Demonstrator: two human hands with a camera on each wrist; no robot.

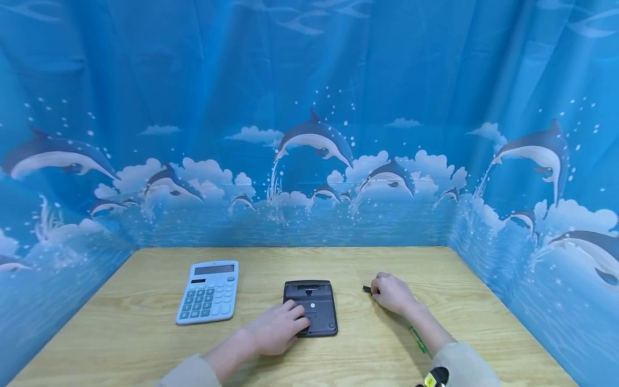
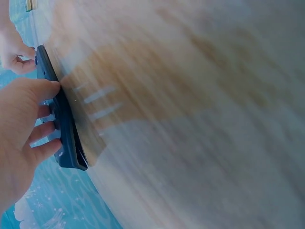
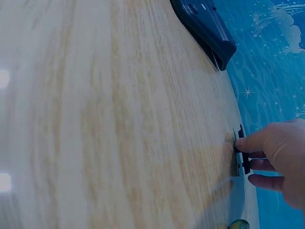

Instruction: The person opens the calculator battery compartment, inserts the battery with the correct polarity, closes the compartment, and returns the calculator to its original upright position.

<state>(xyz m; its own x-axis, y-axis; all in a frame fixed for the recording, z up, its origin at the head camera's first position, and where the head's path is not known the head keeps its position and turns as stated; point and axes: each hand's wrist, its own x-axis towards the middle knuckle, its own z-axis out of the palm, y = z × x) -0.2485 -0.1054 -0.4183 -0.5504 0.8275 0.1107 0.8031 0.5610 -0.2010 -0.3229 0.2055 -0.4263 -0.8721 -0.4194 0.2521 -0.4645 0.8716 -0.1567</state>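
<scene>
A black calculator [image 1: 323,314] lies face down in the middle of the table, with an uncovered battery compartment at its far end. My left hand [image 1: 278,329] holds its near left part, thumb [image 2: 47,88] at the near edge and fingers on the back. To the right, my right hand [image 1: 393,293] pinches a small flat black cover [image 3: 246,163] just at the tabletop; most of it is hidden by the fingers in the head view. A green battery [image 1: 417,339] lies beside the right forearm; only its end shows in the right wrist view.
A light blue calculator [image 1: 208,293] lies face up at the left of the wooden table [image 1: 348,360]. A dark object with a yellow patch [image 1: 435,378] is at the right sleeve. Blue dolphin-print curtains [image 1: 309,80] enclose the table's back and sides.
</scene>
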